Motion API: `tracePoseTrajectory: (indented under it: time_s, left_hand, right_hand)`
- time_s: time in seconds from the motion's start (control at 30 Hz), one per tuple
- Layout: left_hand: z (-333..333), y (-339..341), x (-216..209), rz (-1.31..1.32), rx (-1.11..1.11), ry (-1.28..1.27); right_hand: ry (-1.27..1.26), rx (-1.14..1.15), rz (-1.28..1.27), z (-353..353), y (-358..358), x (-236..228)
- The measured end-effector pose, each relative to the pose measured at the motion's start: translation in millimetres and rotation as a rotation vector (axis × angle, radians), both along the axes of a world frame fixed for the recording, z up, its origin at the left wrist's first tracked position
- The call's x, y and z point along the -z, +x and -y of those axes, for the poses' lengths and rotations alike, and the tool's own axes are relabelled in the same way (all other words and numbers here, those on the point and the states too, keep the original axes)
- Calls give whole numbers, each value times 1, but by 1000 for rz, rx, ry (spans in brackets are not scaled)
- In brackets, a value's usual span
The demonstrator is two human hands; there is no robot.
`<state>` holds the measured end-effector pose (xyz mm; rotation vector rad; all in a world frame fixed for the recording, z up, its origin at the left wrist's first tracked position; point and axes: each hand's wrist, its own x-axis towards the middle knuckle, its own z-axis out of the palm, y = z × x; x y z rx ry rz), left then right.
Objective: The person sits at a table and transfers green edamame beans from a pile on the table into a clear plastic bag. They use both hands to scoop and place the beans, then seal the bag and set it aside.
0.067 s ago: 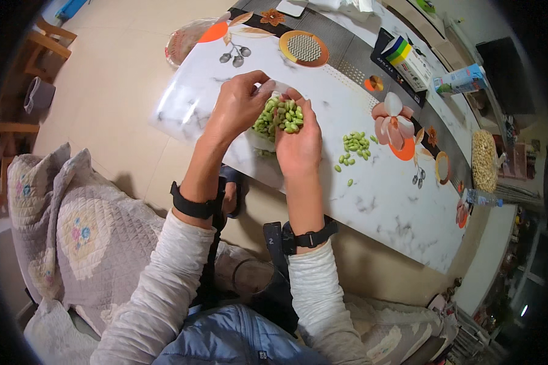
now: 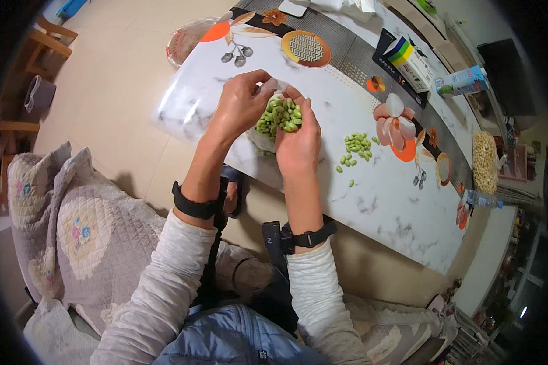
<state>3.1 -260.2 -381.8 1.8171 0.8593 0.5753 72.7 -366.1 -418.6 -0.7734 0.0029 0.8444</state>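
Observation:
My left hand [image 2: 236,104] is closed in a pinch on the rim of a clear plastic bag [image 2: 260,142], holding its mouth up above the near edge of the table. Shelled green soybeans [image 2: 268,121] show inside the bag. Against the opening, my right hand [image 2: 299,141] is cupped palm up around a heap of the same beans [image 2: 291,114], which meets those in the bag. To the right of it, a small loose pile of green beans [image 2: 358,145] lies on the tabletop, with a few strays nearer to me. The bag's lower part is partly hidden by my hands.
The marble-patterned table [image 2: 383,207] has a printed flower runner. Farther back stand a white box [image 2: 408,64], a blue carton [image 2: 461,81] and a tall jar [image 2: 484,161]; a plastic bottle [image 2: 482,199] lies near the right end. A quilt-covered seat [image 2: 103,237] is at left.
My right hand has tilted slightly leftward, and beans from its palm have shifted toward the bag. My left hand keeps its pinch on the rim.

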Motion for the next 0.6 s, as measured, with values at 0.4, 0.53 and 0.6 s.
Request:
tracePoseTrajectory:
  time_s: [0.4, 0.53, 0.6]
  left_hand:
    - [-9, 3, 0, 106, -104, -292]
    - [-10, 4, 3, 77, -85, -183]
    - [-8, 5, 5, 133, -85, -209]
  right_hand:
    - [-142, -88, 522, 10, 3, -8]
    - [-54, -23, 598, 51, 47, 0]
    - [-406, 259, 868, 73, 92, 9]
